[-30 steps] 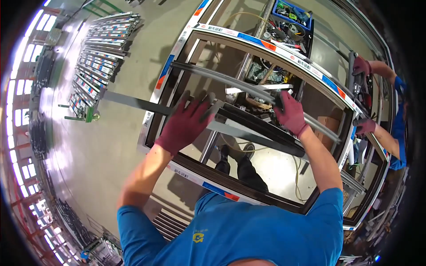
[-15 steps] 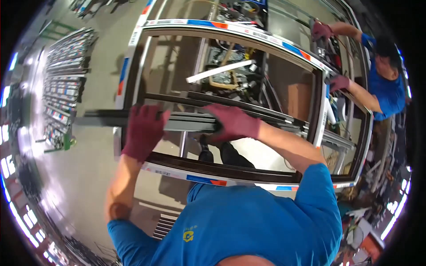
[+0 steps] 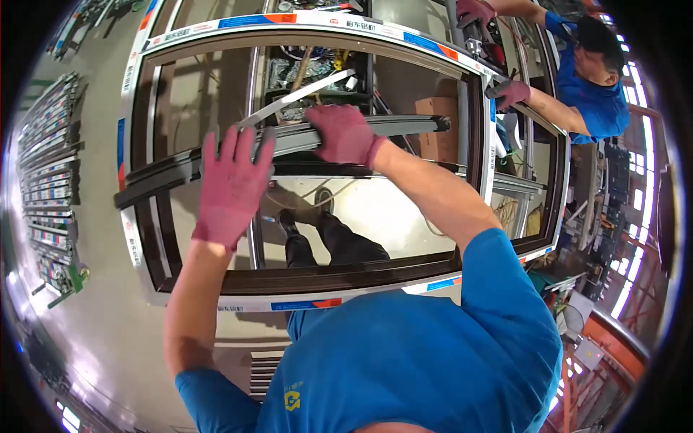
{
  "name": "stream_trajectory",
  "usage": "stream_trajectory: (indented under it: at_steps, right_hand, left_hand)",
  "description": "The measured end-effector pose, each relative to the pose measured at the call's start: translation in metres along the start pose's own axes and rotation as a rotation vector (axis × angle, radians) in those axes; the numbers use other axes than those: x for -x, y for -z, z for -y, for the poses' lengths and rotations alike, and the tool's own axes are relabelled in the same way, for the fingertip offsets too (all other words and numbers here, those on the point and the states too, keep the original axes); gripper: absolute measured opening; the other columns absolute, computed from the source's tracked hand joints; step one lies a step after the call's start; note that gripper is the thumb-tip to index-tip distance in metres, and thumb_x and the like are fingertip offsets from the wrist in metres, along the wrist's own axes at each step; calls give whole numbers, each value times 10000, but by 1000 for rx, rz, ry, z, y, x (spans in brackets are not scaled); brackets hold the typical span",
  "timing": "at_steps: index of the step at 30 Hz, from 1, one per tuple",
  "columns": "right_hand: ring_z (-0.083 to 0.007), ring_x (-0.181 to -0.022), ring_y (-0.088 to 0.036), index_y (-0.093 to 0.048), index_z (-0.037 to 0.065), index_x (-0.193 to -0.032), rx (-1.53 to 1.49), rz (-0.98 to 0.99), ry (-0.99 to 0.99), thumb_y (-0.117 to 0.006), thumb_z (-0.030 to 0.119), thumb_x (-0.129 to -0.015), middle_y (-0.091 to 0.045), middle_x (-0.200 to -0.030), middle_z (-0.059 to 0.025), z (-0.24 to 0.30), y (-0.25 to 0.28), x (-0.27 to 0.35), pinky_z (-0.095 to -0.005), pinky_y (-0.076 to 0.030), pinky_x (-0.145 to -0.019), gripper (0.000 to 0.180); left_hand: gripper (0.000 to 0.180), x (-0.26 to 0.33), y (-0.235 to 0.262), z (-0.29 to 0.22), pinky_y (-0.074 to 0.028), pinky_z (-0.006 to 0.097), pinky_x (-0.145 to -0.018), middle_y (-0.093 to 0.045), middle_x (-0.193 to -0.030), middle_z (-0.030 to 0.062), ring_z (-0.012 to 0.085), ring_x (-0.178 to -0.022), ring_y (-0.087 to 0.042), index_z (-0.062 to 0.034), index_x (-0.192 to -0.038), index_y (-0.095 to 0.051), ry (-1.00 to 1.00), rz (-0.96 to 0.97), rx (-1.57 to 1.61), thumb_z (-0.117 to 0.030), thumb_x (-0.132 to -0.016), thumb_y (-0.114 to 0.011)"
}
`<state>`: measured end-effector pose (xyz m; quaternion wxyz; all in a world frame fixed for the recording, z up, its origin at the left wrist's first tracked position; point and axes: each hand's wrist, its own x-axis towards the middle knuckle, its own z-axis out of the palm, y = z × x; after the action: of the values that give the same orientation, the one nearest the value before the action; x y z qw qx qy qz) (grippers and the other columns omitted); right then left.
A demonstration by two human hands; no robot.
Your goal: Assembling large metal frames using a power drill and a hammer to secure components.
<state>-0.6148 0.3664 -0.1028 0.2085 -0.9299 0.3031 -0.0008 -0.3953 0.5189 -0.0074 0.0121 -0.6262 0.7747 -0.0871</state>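
A person's gloved left hand [image 3: 229, 189] lies flat, fingers spread, on a long dark metal bar [image 3: 289, 144] across a window frame [image 3: 137, 238]; the right hand [image 3: 345, 135] grips the bar.

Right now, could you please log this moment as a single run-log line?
left hand: flat on dark bar | right hand: gripping bar | under: window frame | co-worker: at frame's far side

- One large window frame [image 3: 144, 94] with pale protective film
- One long dark aluminium bar [image 3: 180, 167] across it
- Two gloved hands of the wearer: left hand [image 3: 231, 184], right hand [image 3: 343, 133]
- Two gloved hands of a co-worker [image 3: 512, 92]
- One cardboard box [image 3: 437, 137]
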Motion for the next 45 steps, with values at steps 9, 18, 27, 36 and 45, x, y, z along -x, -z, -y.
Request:
stream_trajectory:
  at_steps: [9, 18, 27, 36, 45]
  right_hand:
    - [-427, -1113, -691, -703, 129, -1160, -31, 202, -380, -781, 163, -817, -731, -1146, -185, -245, -101, 82, -495, -562, -955, 353]
    - [-449, -1151, -686, -669, 65, -1225, -108, 534, -582, -781, 151, -772, -731, -1171, -241, -321, -151, 138, -511, -554, -986, 474]
    - [-452, -1200, -658, -635, 64, -1308, -71, 575, -513, -773, 156, -769, -696, -1228, -266, -338, -188, 160, -525, -532, -1039, 564]
    - [-435, -1359, -563, -500, 27, -1483, 70, 745, -454, -924, 362, -691, -586, -1445, -279, -339, -183, 141, -497, -438, -1185, 959]
    - [-429, -1418, -518, -501, 36, -1540, 98, 582, -331, -887, 340, -755, -567, -1501, -258, -371, -144, 133, -471, -436, -1202, 926]
  left_hand:
    - [473, 145, 7, -45, -459, 626, -1131, -618, -1256, 165, 382, -1249, -606, -54, -1305, -659, 109, 209, 539, -201, -876, -793]
    - [440, 208, -29, -60, -477, 614, -1068, -651, -1251, 202, 468, -1184, -614, -28, -1269, -675, 408, 294, 670, -243, -896, -768]
    - [414, 213, -29, -60, -519, 586, -992, -691, -1161, 221, 451, -1087, -657, 8, -1227, -704, 433, 356, 609, -282, -935, -746]
    - [375, 203, -24, -62, -553, 530, -886, -706, -1085, 167, 392, -970, -685, -56, -1143, -705, 491, 235, 610, -155, -791, -787]
    - [524, 212, -22, -64, -558, 468, -942, -685, -1098, 108, 325, -1015, -685, -90, -1180, -694, 485, 56, 699, -314, -743, -876]
